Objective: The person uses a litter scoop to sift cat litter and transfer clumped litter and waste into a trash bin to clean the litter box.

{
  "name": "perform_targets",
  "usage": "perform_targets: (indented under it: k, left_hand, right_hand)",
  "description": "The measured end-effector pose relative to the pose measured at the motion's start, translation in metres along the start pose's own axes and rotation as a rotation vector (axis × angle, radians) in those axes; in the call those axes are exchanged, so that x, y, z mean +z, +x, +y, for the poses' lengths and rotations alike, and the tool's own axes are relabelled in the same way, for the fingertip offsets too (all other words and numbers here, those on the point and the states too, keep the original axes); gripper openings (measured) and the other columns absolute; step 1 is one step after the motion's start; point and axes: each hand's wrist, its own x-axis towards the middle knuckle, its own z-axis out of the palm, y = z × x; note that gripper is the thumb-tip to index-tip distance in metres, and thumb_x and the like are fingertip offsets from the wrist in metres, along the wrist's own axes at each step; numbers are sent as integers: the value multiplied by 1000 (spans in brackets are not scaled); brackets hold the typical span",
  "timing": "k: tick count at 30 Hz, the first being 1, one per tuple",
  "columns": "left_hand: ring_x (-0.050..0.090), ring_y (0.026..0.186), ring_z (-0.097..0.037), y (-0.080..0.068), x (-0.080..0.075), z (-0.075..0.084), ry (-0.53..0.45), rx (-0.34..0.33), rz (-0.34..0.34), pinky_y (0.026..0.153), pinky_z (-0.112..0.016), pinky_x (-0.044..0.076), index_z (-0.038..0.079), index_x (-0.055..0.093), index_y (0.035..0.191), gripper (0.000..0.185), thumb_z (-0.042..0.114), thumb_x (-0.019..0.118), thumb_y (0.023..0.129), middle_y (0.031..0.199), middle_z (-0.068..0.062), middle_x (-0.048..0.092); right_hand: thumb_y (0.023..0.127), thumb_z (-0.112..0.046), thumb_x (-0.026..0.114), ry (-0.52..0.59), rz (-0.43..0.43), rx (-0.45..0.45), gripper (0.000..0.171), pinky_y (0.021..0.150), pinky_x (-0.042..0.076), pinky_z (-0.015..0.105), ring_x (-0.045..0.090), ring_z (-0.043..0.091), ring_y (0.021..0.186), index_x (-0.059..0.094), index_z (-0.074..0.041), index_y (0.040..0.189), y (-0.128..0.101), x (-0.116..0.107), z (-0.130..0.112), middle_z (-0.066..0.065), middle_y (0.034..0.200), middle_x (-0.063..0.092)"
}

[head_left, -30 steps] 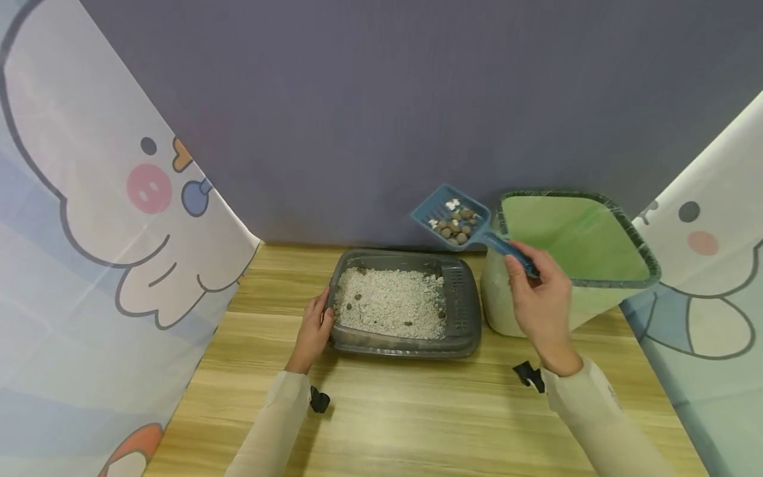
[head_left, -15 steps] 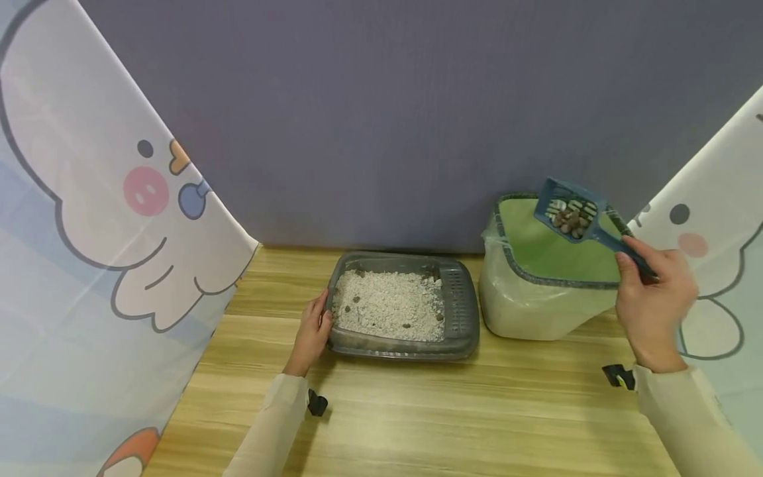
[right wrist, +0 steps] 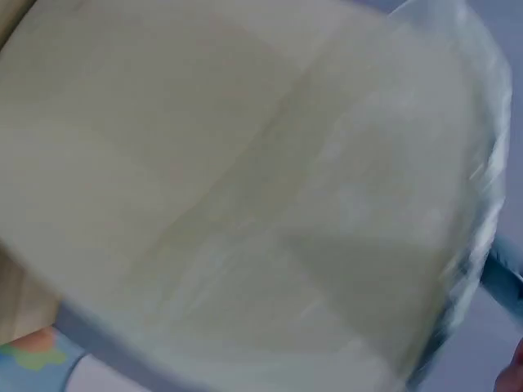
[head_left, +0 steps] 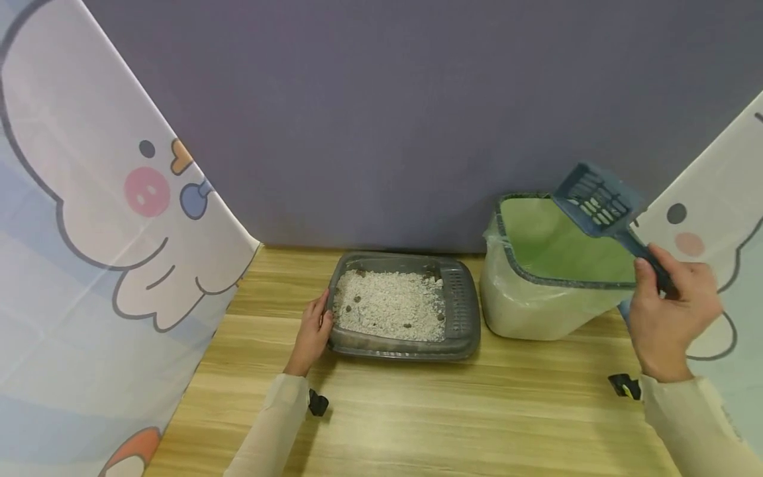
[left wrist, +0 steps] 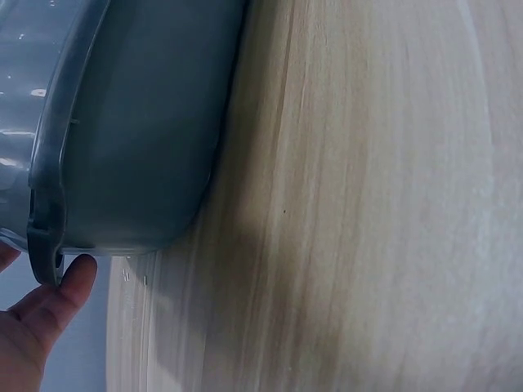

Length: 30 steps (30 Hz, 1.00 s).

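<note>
In the head view my right hand (head_left: 673, 315) grips the handle of a blue slotted litter scoop (head_left: 599, 199). The scoop is tilted over the back right of a lined trash bin (head_left: 536, 311), and no clumps show in it. My left hand (head_left: 311, 334) holds the left rim of a grey litter box (head_left: 402, 349), thumb and fingers on either side of the edge in the left wrist view. Pale litter (head_left: 387, 305) fills the box, with several small brown clumps on it. In the right wrist view the bin's side (right wrist: 245, 180) hides most of the scoop.
Both the box and the bin stand on a wood-grain table (head_left: 411, 417). A grey-purple panel (head_left: 369, 132) rises behind them. Cartoon-printed cloths (head_left: 89, 199) close off the left and right sides.
My right hand has carried the scoop rightward from near the litter box to over the bin and tilted it. The brown clumps have left the scoop. The left hand stays on the rim.
</note>
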Motion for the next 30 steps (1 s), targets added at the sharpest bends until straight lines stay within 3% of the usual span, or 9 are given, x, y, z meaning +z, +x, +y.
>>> perform_targets:
  k: [4, 6, 9, 14, 20, 25, 30]
  left_hand:
    - [37, 121, -32, 0, -1, 0, 2, 8, 7, 90, -56, 36, 16, 28, 151, 52, 19, 43, 101, 136, -14, 40]
    - [38, 119, -31, 0, -1, 0, 2, 14, 10, 88, -55, 37, 16, 28, 151, 52, 19, 43, 101, 135, -14, 40]
    - [39, 118, -31, 1, -1, 2, -4, 23, 6, 87, -54, 37, 17, 28, 151, 52, 18, 43, 101, 136, -14, 40]
    - [38, 119, -31, 1, -1, 4, 7, 25, 12, 89, -54, 37, 17, 28, 151, 51, 19, 42, 101, 135, -14, 41]
    - [39, 119, -32, 0, -1, 4, -5, 22, 11, 89, -55, 37, 14, 28, 151, 52, 18, 43, 101, 136, -15, 40]
    - [38, 121, -31, 0, -1, 4, -10, 21, 12, 92, -55, 36, 13, 28, 150, 51, 20, 42, 102, 137, -13, 40]
    - [38, 121, -32, 2, 0, 3, -5, 32, 25, 92, -55, 36, 13, 30, 150, 51, 22, 41, 102, 137, -14, 41]
  right_hand:
    - [79, -4, 70, 147, -46, 62, 22, 56, 27, 9, 38, 0, 60, 72, 6, 99, -11, 8, -22, -11, 76, 56]
    - [80, -4, 70, 185, -108, 52, 23, 54, 27, 10, 38, 0, 58, 72, 7, 99, -20, 12, -32, -7, 75, 58]
    - [80, -3, 70, 198, -240, 20, 23, 50, 25, 11, 36, 0, 56, 71, 8, 101, -38, 16, -46, -2, 75, 58]
    - [81, 4, 70, 210, -551, 3, 28, 42, 24, 15, 32, 1, 53, 70, 3, 109, -74, 28, -53, 3, 77, 57]
    - [84, -6, 71, 33, -920, 47, 30, 46, 36, 20, 41, 3, 54, 69, -6, 113, -113, 53, -44, 0, 84, 61]
    - [84, -7, 71, -152, -1112, 86, 27, 46, 37, 28, 41, 9, 48, 69, -2, 110, -128, 73, -34, 14, 93, 64]
    - [85, -6, 70, -207, -1271, 121, 26, 49, 37, 32, 39, 10, 45, 69, -2, 110, -131, 88, -22, 20, 103, 63]
